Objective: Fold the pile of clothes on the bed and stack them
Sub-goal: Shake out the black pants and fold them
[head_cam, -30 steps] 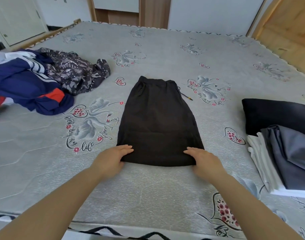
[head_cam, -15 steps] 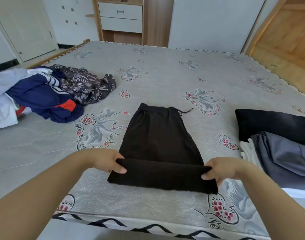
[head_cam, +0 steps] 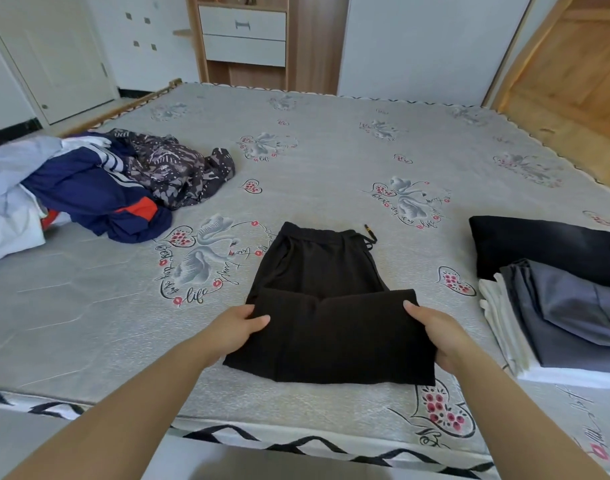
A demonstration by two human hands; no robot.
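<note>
Clothes (head_cam: 99, 188) heaped left on grey floral mattress (head_cam: 331, 150) – wooden drawers (head_cam: 243, 36) behind

One head-worn wide-angle view — it looks forward and down from the near edge of the bed (head_cam: 331, 140), across the mattress toward a wooden drawer unit (head_cam: 243, 36) and white wall beyond. Both forearms reach in from the bottom corners, close to the lens. Straight edges bow outward near the frame's borders — probably lens distortion.
</note>
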